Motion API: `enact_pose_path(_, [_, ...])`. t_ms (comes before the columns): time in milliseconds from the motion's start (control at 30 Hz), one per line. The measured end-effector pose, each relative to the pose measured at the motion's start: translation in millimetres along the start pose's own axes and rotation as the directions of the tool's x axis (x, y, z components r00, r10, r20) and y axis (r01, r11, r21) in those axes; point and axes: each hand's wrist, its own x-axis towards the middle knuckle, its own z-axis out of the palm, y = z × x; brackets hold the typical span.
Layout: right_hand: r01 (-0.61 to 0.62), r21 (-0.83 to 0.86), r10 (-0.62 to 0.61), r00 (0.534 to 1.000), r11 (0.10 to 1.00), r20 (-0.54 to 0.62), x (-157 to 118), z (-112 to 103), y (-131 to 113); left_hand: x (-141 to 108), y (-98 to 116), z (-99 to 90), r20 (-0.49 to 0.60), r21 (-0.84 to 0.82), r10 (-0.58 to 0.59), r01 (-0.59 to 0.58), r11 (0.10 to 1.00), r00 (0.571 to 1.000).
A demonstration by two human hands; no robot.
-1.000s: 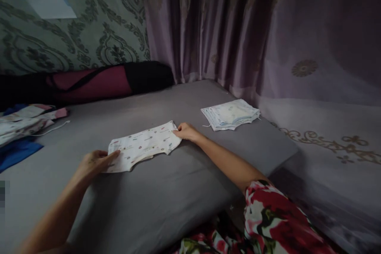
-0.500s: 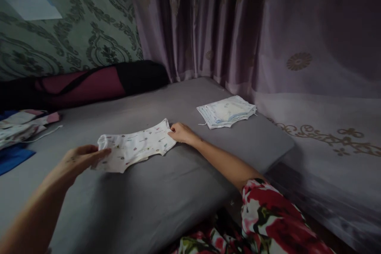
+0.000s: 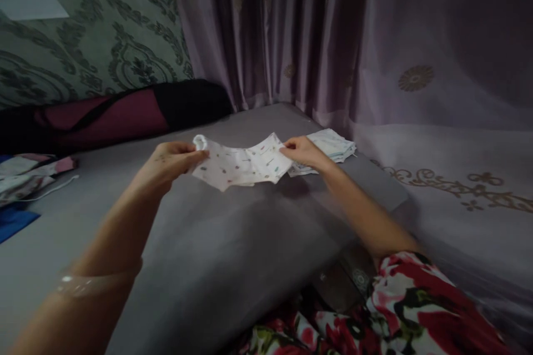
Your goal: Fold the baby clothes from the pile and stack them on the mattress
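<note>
A small white baby garment (image 3: 241, 166) with a scattered print is stretched between my two hands, lifted above the grey bed. My left hand (image 3: 172, 160) pinches its left end, beside a gathered, rolled edge. The right end is pinched between the thumb and fingers of my right hand (image 3: 305, 151). Its lower edge hangs freely, with points at the corners. Just behind my right hand lies a stack of folded white clothes (image 3: 333, 143), partly covered by that hand and the garment.
Grey sheeting covers the bed (image 3: 200, 249). Loose clothes (image 3: 29, 177) with a white cord lie at the far left, near a blue cloth (image 3: 16, 222). A long black and maroon bag (image 3: 125, 113) rests along the wall. Purple curtains (image 3: 275, 28) hang behind the bed.
Both hands have carried the garment up and to the right, toward the folded stack, which it now partly covers. The view has shifted slightly.
</note>
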Motion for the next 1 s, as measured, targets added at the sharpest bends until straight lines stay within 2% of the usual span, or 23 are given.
enact_pose_path(33, [-0.018, -0.02, 0.017, 1.0, 1.0, -0.021, 2, -16, 8, 8, 5, 14.2, 0.04, -0.07, 0.017, -0.014, 0.997, 0.999])
enact_pose_path(133, [-0.095, -0.129, 0.082, 0.991, 0.987, -0.104, 9, -61, 35, 28, 25, 61.4, 0.071, -0.213, 0.033, -0.017, 0.977, 0.997])
enact_pose_path(267, [-0.231, -0.264, 0.174, 0.959, 0.936, -0.223, 22, -108, 73, 42, 53, 124.5, 0.106, -0.361, 0.1, -0.055, 0.931, 0.989])
enact_pose_path(400, [-0.365, -0.341, 0.272, 0.917, 0.866, -0.291, 33, -139, 106, 51, 68, 181.5, 0.138, -0.452, 0.145, -0.068, 0.89, 0.98])
enact_pose_path(533, [-0.438, -0.429, 0.296, 0.885, 0.79, -0.359, 34, -158, 123, 60, 71, 227.8, 0.127, -0.524, 0.187, -0.094, 0.847, 0.974])
enact_pose_path(600, [-0.446, -0.454, 0.283, 0.88, 0.772, -0.382, 32, -162, 128, 60, 71, 243.8, 0.111, -0.554, 0.173, -0.084, 0.828, 0.979])
enact_pose_path(700, [-0.458, -0.466, 0.281, 0.872, 0.757, -0.401, 32, -162, 134, 56, 72, 258.0, 0.116, -0.59, 0.105, -0.017, 0.807, 0.988])
enact_pose_path(1000, [-0.421, -0.482, 0.238, 0.887, 0.768, -0.396, 35, -153, 157, 47, 55, 267.7, 0.145, -0.652, -0.002, 0.097, 0.752, 0.989])
